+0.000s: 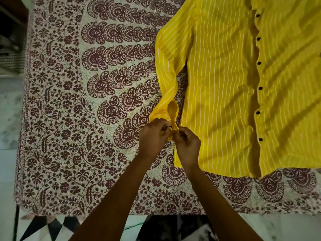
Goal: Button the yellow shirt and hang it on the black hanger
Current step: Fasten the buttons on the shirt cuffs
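Our left hand [152, 132] and right hand [186, 145] meet at the sleeve cuff [171, 119], fingers curled and pinching the yellow cloth from either side, almost touching each other. A small dark speck shows between the left thumb and forefinger; we take it for the cuff button [169, 126], though it is too small to be sure. The cuff gapes open just above our knuckles, so we judge the cuff is not yet fastened.

To do this step well, we should hold the buttonhole edge taut with one hand and tip the button on its edge with the other, so it slides through rather than bunching the thin fabric. We keep the cuff lifted only slightly off the bedspread [69, 119], so the sleeve does not twist further.

The yellow shirt [225, 84] lies flat, front up, on the right half of the patterned bedspread, its hem toward us. It is bright yellow with thin white stripes and looks light and easily creased; soft wrinkles run across the front. A row of dark front buttons [259, 63] runs down the placket, and the two front edges appear closed along it, so the front looks buttoned. The sleeve [171, 58] we are working on bends down from the shoulder beside the body. No black hanger is in view.
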The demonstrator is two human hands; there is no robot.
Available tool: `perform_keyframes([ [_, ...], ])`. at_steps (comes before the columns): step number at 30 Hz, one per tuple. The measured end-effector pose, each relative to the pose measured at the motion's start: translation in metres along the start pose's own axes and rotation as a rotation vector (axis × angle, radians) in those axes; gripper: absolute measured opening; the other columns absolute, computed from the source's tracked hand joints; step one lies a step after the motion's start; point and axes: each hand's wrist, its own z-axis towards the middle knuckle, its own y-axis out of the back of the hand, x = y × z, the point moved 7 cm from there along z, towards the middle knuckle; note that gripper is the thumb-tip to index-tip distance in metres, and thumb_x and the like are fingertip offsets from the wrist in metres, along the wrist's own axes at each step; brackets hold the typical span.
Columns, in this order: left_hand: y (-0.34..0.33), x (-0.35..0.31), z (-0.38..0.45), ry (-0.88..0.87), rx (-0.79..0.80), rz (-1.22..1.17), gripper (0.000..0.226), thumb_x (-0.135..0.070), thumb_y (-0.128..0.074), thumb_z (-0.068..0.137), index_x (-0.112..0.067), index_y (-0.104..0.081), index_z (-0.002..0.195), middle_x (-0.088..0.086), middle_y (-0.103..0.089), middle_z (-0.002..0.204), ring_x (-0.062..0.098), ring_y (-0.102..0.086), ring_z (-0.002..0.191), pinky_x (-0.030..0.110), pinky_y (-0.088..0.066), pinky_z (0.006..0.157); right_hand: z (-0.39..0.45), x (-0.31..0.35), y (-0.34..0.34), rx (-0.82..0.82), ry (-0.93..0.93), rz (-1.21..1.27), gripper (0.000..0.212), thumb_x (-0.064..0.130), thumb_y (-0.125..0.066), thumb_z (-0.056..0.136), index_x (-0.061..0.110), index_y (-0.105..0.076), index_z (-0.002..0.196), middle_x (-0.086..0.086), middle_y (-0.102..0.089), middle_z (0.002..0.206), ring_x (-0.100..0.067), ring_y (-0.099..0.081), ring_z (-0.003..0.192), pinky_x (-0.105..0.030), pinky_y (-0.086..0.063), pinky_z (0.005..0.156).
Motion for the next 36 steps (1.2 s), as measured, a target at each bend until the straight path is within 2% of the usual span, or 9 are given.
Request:
perform_keyframes([
  [5, 0.005, -0.003, -0.003, -0.017, -0.063, 0.189, 0.028, -0.035, -0.046, 0.079, -0.015, -0.065, 0.081, 0.004, -0.069, 0.076, 0.022, -0.064, 0.061, 0.032, -0.050, 0.051, -0.001, 0.002, -0.003, 0.008, 0.004, -0.011, 0.008, 0.007, -0.063, 0.084, 0.009, -0.070, 0.087, -0.004, -0.065, 0.070, -0.018, -0.057, 0.061, -0.016, -0.041, 0.056],
  [10, 0.004, -0.013, -0.005, -0.045, -0.059, 0.089, 0.025, -0.033, -0.050, 0.080, -0.014, -0.065, 0.082, 0.003, -0.068, 0.077, 0.020, -0.064, 0.062, 0.032, -0.051, 0.054, 0.003, 0.000, -0.002, -0.017, 0.006, -0.013, 0.007, 0.010, -0.064, 0.085, 0.007, -0.070, 0.085, -0.002, -0.065, 0.071, -0.003, -0.057, 0.063, -0.007, -0.038, 0.057],
  [17, 0.002, -0.006, -0.002, -0.032, -0.014, 0.017, 0.022, -0.030, -0.052, 0.083, -0.013, -0.066, 0.084, 0.003, -0.069, 0.079, 0.015, -0.064, 0.067, 0.032, -0.052, 0.060, 0.009, -0.003, -0.002, 0.105, -0.025, 0.060, 0.010, 0.014, -0.058, 0.086, 0.012, -0.067, 0.083, -0.009, -0.067, 0.083, 0.002, -0.061, 0.070, -0.016, -0.048, 0.065],
  [21, -0.001, 0.002, 0.003, 0.028, 0.050, -0.085, 0.013, -0.018, -0.059, 0.082, -0.010, -0.068, 0.086, 0.004, -0.071, 0.081, 0.005, -0.063, 0.069, 0.019, -0.050, 0.065, 0.011, -0.013, -0.003, 0.155, -0.168, 0.212, 0.027, 0.020, -0.048, 0.088, 0.034, -0.068, 0.077, 0.009, -0.071, 0.079, -0.013, -0.068, 0.081, -0.032, -0.054, 0.079],
  [23, -0.002, 0.007, 0.005, 0.086, 0.078, -0.165, 0.009, -0.011, -0.062, 0.082, -0.007, -0.069, 0.088, 0.001, -0.070, 0.081, -0.008, -0.060, 0.069, 0.005, -0.044, 0.064, 0.015, -0.014, -0.005, 0.207, -0.165, 0.214, 0.029, 0.007, -0.054, 0.088, 0.030, -0.069, 0.079, 0.011, -0.071, 0.076, -0.009, -0.067, 0.074, -0.032, -0.055, 0.077],
  [26, -0.002, 0.013, 0.005, 0.186, 0.065, -0.231, 0.014, 0.000, -0.062, 0.082, -0.003, -0.070, 0.093, -0.003, -0.066, 0.083, -0.012, -0.059, 0.068, 0.001, -0.043, 0.067, 0.019, -0.008, -0.009, 0.234, -0.111, 0.161, 0.012, -0.002, -0.061, 0.083, 0.008, -0.068, 0.085, 0.003, -0.068, 0.077, -0.002, -0.064, 0.067, -0.022, -0.053, 0.071],
  [29, -0.006, 0.019, 0.001, 0.334, 0.030, -0.355, 0.021, 0.004, -0.057, 0.083, -0.004, -0.070, 0.097, 0.003, -0.069, 0.091, 0.000, -0.061, 0.076, 0.010, -0.049, 0.074, 0.021, 0.002, -0.008, 0.177, 0.019, 0.036, 0.003, 0.004, -0.066, 0.081, 0.002, -0.067, 0.083, 0.000, -0.067, 0.073, 0.000, -0.064, 0.066, -0.016, -0.050, 0.065],
  [32, -0.020, 0.026, -0.009, 0.591, 0.045, -0.666, 0.022, 0.002, -0.056, 0.084, -0.014, -0.070, 0.083, -0.005, -0.071, 0.076, 0.003, -0.063, 0.070, 0.022, -0.051, 0.074, 0.016, 0.009, -0.014, 0.148, 0.238, -0.232, 0.011, 0.018, -0.063, 0.084, 0.008, -0.066, 0.086, -0.004, -0.070, 0.083, -0.012, -0.066, 0.072, -0.029, -0.052, 0.064],
  [36, -0.030, 0.029, -0.015, 0.836, -0.044, -0.961, 0.011, -0.004, -0.060, 0.085, -0.011, -0.067, 0.080, 0.006, -0.068, 0.078, 0.017, -0.063, 0.076, 0.028, -0.051, 0.076, 0.007, 0.011, -0.019, 0.058, 0.260, -0.306, 0.011, 0.019, -0.059, 0.087, 0.012, -0.066, 0.090, -0.003, -0.069, 0.087, -0.013, -0.064, 0.076, -0.032, -0.049, 0.065],
])
